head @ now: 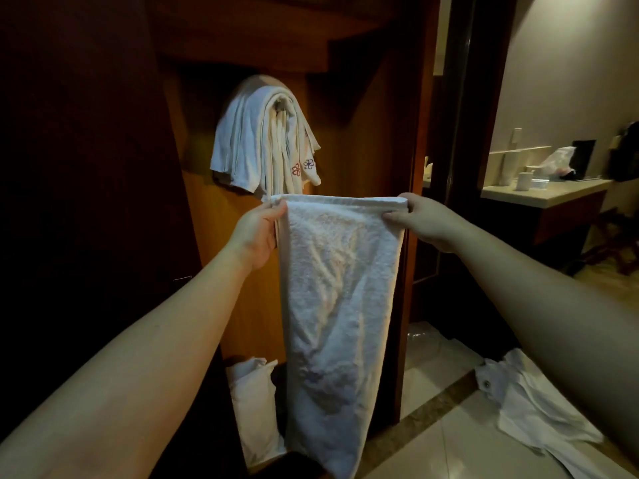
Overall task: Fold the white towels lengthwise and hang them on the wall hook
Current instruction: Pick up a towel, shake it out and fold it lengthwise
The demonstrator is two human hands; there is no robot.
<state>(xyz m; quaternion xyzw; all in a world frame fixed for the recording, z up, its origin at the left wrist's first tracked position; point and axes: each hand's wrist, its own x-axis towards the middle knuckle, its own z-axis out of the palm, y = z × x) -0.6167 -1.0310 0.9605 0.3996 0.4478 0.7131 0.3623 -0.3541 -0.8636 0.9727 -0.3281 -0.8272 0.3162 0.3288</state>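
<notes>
**Folded towel held up below the loaded hook**

Two bare forearms reach forward from the bottom corners. The left hand [257, 233] pinches the top left corner of a white towel [339, 305], and the right hand [420, 221] pinches the top right corner, so the top edge is stretched level between them. The towel hangs straight down as a long narrow panel, apparently already folded lengthwise, its lower end near the floor.

Just beyond and above it, a bundle of hung towels [266, 140] drapes over the wall hook; the hook itself is almost wholly hidden under the cloth. Two small flower emblems show on one hanging end.

The risk, as I judge it, is crowding: the hook already carries several layers, so another towel laid over the top could slide off or drag a neighbour down. Letting go of one corner early would also let the fold fall open.

The wall is dark reddish wood panelling [363, 133], dimly lit. The tiled floor [466, 444] is pale and glossy, with crumpled white cloth [539, 409] lying at the right and more white cloth [252, 402] low against the panelling. Far right, through a doorway, a counter [539, 193] holds a cup and other small items too dim to identify.
</notes>
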